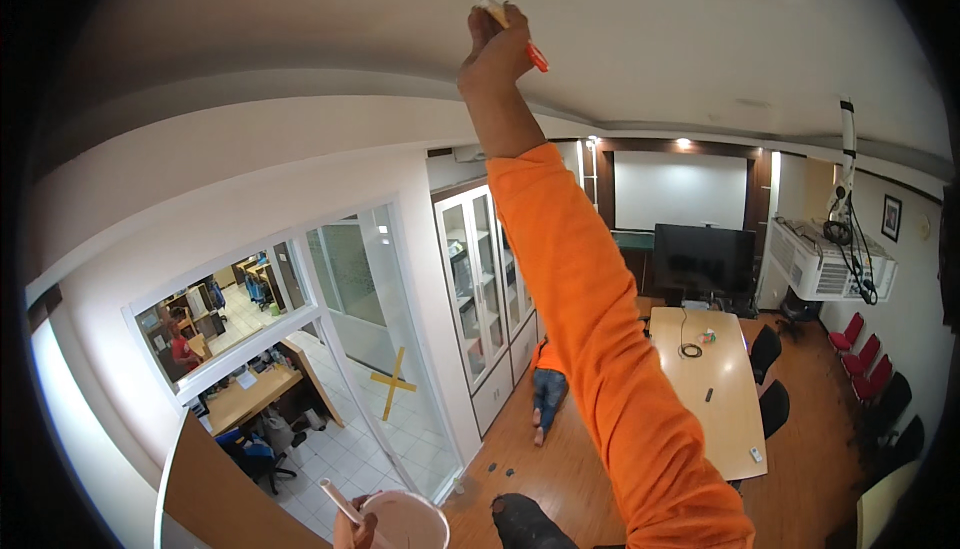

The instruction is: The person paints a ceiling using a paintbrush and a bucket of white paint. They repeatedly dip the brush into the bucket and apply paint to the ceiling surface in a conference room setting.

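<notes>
Overhead, my right hand [494, 49] is closed around a paintbrush [538, 57] with an orange-red handle end. The pale bristle end meets the white ceiling [640, 39], next to a slightly lighter patch. My right arm, in an orange sleeve, stretches up from the lower right. At the bottom edge my left hand [362, 532] is wrapped at the side of a round tub [412, 519] that looks pale inside. A light-coloured stick [340, 492] rises beside those fingers. Most of the left hand and the tub's lower part are cut off.
Far below stands a long table [715, 379] with chairs [858, 349] along its right. A person [549, 389] in orange and jeans is low on the wooden floor by a white cabinet [470, 289]. A projector mount [848, 149] hangs right; glass partitions [380, 349] stand left.
</notes>
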The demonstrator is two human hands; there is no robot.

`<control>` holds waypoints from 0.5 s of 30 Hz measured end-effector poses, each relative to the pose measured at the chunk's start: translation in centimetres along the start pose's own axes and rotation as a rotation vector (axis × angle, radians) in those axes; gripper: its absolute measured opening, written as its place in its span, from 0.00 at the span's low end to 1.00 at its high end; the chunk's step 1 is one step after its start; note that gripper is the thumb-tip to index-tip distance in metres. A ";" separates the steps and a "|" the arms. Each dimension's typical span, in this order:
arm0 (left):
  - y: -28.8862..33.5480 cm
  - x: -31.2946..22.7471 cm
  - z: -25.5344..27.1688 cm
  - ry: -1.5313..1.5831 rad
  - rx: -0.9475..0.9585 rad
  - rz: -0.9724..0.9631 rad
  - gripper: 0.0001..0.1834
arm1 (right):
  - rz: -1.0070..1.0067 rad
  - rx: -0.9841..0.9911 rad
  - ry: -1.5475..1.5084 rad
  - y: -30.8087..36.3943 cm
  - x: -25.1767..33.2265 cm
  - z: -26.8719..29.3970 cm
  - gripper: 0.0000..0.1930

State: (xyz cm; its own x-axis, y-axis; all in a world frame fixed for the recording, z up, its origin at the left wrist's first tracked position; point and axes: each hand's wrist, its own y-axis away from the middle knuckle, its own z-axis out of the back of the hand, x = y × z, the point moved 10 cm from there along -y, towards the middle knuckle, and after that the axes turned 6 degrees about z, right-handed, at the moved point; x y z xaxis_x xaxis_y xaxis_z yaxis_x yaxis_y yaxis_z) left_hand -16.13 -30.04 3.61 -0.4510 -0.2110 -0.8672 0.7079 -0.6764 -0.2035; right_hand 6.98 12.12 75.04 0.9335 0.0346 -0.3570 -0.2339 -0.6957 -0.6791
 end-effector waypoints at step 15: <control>6.4 1.3 -2.8 0.178 0.128 0.354 0.42 | 0.065 0.047 -0.253 1.0 5.0 -3.5 0.20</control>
State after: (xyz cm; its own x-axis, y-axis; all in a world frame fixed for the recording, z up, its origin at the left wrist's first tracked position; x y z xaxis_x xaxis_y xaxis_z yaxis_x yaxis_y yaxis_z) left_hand -10.63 -32.67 -0.08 -0.0834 -0.3285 -0.9408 0.7236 -0.6691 0.1695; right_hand 12.39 9.04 74.81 0.8200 0.1730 -0.5456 -0.3090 -0.6687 -0.6763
